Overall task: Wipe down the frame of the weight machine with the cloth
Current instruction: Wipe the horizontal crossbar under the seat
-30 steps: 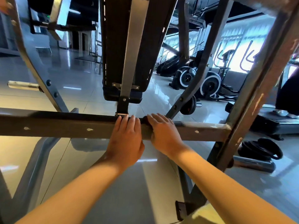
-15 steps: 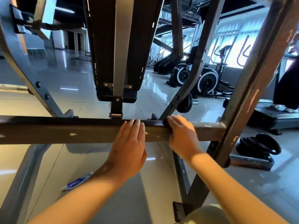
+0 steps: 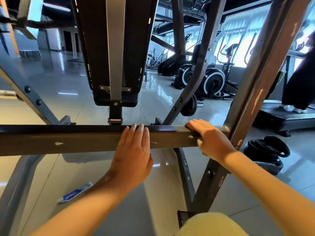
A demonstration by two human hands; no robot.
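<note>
The weight machine's dark horizontal crossbar runs across the view, its paint chipped. My left hand lies flat against the bar's front face, fingers together and reaching its top edge, with nothing in it. My right hand is draped over the bar near its right end, close to the slanted rusty upright. A pale sliver shows under the right palm; I cannot tell whether it is the cloth. No cloth is clearly visible.
A black padded bench back hangs above the bar. A blue-and-white tube lies on the glossy floor. Weight plates are stacked at the right. Exercise bikes stand behind. A person stands on a treadmill.
My right hand has slid to the right along the crossbar toward the upright. My left hand has stayed flat on the bar.
</note>
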